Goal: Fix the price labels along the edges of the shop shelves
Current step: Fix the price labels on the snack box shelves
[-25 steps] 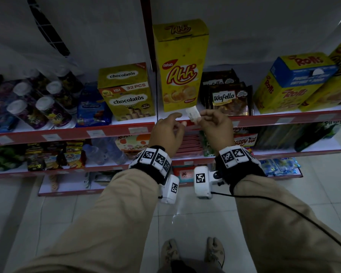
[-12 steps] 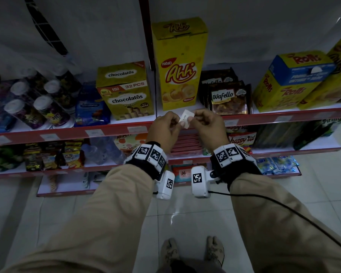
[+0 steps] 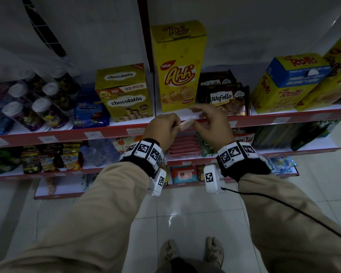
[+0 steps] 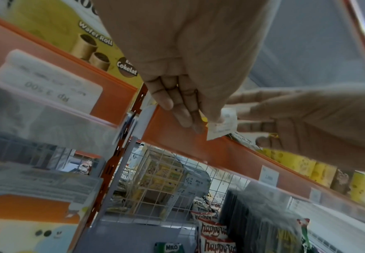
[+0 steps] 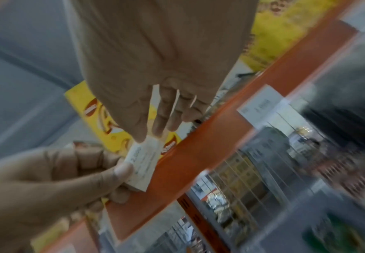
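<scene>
- Fingers [image 5: 123, 169] of the left hand [image 3: 162, 129] are being kept curled, with the thumb pressing a small white price label [image 3: 186, 123] against the forefinger, as is being shown in the right wrist view.
- That label is also being pinched at its other end by the right hand [image 3: 213, 127]; its thumb and first finger are being closed on the paper while the remaining fingers are being held loosely spread.
- The label is being held between the two hands just in front of the red shelf edge [image 3: 283, 118], directly below the tall yellow Ahh box [image 3: 177, 67]; whether it is touching the edge cannot be told.
- Printed figures are being shown on the label's face in the right wrist view, but they are too blurred to be read with confidence.
- Other price labels [image 3: 94, 135] are being displayed behind the clear strip along the same shelf edge, to the left.
- A chocolatos box [image 3: 124, 93] is being kept on the shelf just left of the Ahh box, and a Wafello pack [image 3: 224, 99] just right of it.
- Beige sleeves [image 3: 98, 213] and marker-covered wristbands [image 3: 144, 152] are being worn on both arms.
</scene>
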`<control>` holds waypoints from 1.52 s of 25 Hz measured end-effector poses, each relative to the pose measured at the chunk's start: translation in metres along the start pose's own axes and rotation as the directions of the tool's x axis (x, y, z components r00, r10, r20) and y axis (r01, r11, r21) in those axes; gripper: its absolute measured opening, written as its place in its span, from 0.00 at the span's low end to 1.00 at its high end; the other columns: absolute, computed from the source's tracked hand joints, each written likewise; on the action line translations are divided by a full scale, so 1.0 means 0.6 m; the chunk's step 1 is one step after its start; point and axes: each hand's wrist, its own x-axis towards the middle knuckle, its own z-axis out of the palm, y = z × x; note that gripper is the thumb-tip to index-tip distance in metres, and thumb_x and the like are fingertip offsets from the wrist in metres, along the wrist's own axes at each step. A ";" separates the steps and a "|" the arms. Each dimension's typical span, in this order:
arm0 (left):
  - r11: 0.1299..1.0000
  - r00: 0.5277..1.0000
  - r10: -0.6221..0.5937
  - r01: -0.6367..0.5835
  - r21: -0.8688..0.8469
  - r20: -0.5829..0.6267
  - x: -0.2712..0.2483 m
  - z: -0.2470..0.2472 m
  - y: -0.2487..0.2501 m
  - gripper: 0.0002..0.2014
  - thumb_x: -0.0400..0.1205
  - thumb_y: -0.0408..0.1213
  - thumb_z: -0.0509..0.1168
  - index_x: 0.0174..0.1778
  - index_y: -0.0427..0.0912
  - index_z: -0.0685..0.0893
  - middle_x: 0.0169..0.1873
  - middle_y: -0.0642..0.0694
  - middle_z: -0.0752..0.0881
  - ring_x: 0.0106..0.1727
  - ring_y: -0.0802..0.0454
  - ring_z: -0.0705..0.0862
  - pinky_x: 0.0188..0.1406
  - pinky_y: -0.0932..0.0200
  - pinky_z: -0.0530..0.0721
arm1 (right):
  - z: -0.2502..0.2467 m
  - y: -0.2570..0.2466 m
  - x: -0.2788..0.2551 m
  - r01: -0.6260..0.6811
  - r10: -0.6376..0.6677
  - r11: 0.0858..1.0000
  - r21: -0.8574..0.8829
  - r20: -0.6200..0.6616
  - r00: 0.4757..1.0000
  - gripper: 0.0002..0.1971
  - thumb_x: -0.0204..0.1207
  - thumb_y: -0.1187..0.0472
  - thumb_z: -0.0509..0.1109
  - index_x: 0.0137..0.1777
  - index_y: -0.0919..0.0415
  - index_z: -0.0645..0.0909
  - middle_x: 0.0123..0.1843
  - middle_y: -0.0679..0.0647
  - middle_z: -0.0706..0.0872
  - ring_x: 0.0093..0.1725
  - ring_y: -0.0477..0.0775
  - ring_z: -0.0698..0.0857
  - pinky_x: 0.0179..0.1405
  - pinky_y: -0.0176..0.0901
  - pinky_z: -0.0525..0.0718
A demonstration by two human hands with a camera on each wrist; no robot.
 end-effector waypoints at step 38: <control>0.836 0.988 0.153 -0.144 0.529 0.027 -0.006 0.011 -0.009 0.10 0.84 0.39 0.60 0.55 0.41 0.84 0.51 0.40 0.81 0.54 0.39 0.78 0.52 0.45 0.69 | 0.021 0.009 -0.005 0.119 -0.004 0.801 -0.587 0.194 0.981 0.10 0.81 0.63 0.63 0.57 0.63 0.84 0.54 0.63 0.81 0.57 0.66 0.75 0.45 0.55 0.78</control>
